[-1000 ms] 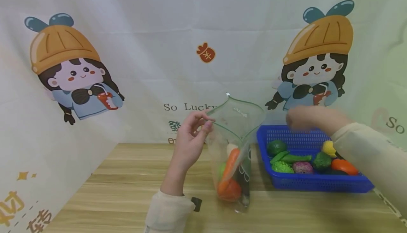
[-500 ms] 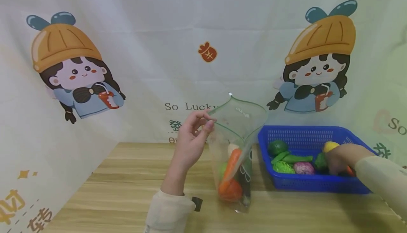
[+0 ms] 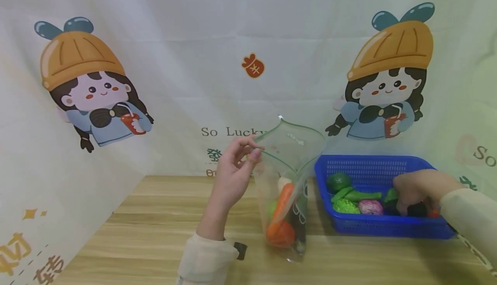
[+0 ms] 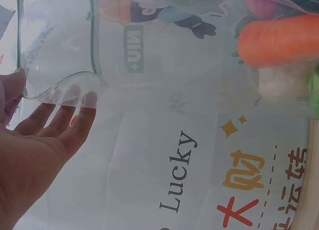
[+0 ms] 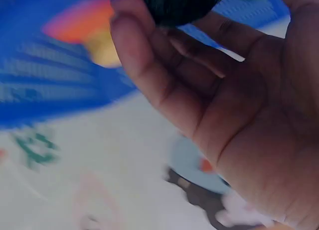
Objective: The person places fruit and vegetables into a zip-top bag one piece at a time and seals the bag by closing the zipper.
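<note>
Presently, the filling of a clear zip bag [image 3: 272,170] on the table [image 3: 163,233] seems to be the step in hand. Its rim is pinched by the left hand [image 3: 234,168], and a carrot [image 3: 281,205] is seen inside. In the blue basket [image 3: 388,226], a dark vegetable [image 3: 416,210], its kind unclear, appears gripped by the right hand's [image 3: 421,188] bent fingers. Next, lifting over the basket wall toward the bag's mouth would be called for.
</note>
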`<action>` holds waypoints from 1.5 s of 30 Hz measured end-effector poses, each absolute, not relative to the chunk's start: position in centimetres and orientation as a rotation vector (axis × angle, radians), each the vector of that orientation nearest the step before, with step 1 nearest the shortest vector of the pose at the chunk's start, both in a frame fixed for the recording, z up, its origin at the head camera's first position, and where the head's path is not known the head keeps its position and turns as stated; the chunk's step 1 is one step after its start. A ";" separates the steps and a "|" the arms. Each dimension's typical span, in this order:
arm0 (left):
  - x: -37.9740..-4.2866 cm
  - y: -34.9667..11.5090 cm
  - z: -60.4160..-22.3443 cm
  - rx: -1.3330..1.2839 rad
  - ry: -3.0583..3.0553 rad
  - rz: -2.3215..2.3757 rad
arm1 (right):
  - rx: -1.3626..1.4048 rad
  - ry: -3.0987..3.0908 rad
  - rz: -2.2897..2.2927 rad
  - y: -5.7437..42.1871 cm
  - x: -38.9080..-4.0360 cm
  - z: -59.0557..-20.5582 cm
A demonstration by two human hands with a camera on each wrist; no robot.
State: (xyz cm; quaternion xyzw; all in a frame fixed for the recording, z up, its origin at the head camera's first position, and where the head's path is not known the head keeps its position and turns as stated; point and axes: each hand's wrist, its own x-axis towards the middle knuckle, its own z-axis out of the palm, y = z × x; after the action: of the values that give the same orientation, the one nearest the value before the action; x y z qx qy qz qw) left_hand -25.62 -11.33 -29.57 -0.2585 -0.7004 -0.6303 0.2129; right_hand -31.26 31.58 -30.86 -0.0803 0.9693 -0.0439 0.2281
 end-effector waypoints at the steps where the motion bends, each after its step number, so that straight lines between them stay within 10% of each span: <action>1: -25.6 -11.3 -29.6 -0.716 -1.943 -1.751 | -0.259 2.692 -0.102 31.2 -31.3 -30.0; 17: -25.4 -11.3 -29.9 -0.734 -1.959 -1.732 | -0.816 3.344 -0.482 21.6 -26.1 -18.5; 29: -25.0 -11.4 -30.2 -0.728 -1.948 -1.769 | -0.938 3.022 -1.318 16.2 -23.3 -24.0; 45: -25.2 -11.3 -29.4 -0.760 -1.939 -1.707 | -0.849 3.529 -1.128 16.4 -22.5 -26.7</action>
State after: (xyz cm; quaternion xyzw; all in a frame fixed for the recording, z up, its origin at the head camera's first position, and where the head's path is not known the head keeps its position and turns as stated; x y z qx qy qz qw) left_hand -25.16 -11.33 -29.43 -0.2753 -0.7019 -0.6181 0.2226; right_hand -22.53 16.43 -26.71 -0.2114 0.8786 -0.2808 -0.3235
